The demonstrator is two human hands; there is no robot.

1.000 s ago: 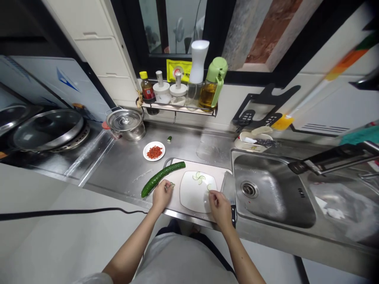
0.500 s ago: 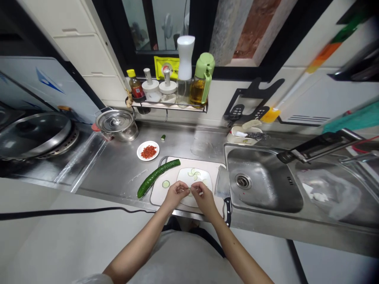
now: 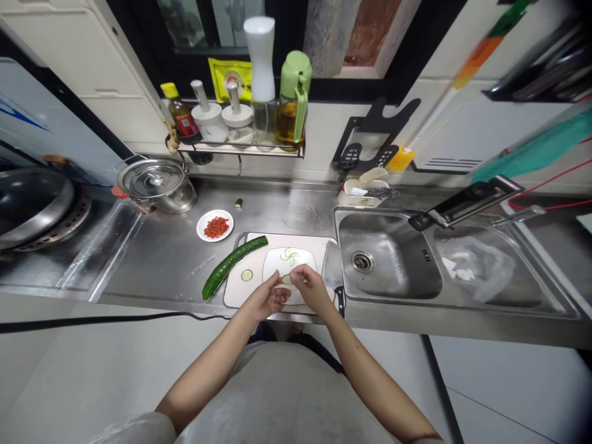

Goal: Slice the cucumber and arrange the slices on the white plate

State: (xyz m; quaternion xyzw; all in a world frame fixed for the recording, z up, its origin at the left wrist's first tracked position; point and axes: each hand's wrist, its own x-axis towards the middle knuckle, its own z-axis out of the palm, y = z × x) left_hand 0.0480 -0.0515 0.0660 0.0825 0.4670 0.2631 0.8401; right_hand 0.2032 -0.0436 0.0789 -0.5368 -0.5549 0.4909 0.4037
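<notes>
A thin round cucumber slice shows between the fingertips of my two hands, above a white plate. My left hand meets its left edge with thumb and forefinger, the other fingers curled. At its right edge the fingers of my right hand are pinched together. Cut cucumber pieces lie fanned on the far part of the plate. The plate rests on a pale cutting board. A whole cucumber lies over its left side, near a single round slice.
A knife lies at the board's right edge, beside the sink. Behind left are a dish of red bits, a cucumber end and a lidded pot. Seasoning bottles stand on a wall rack.
The hands have drawn slightly apart, and the slice between them now shows its round face. My left fingers have loosened. The whole view has shifted, with the counter appearing farther left and higher.
</notes>
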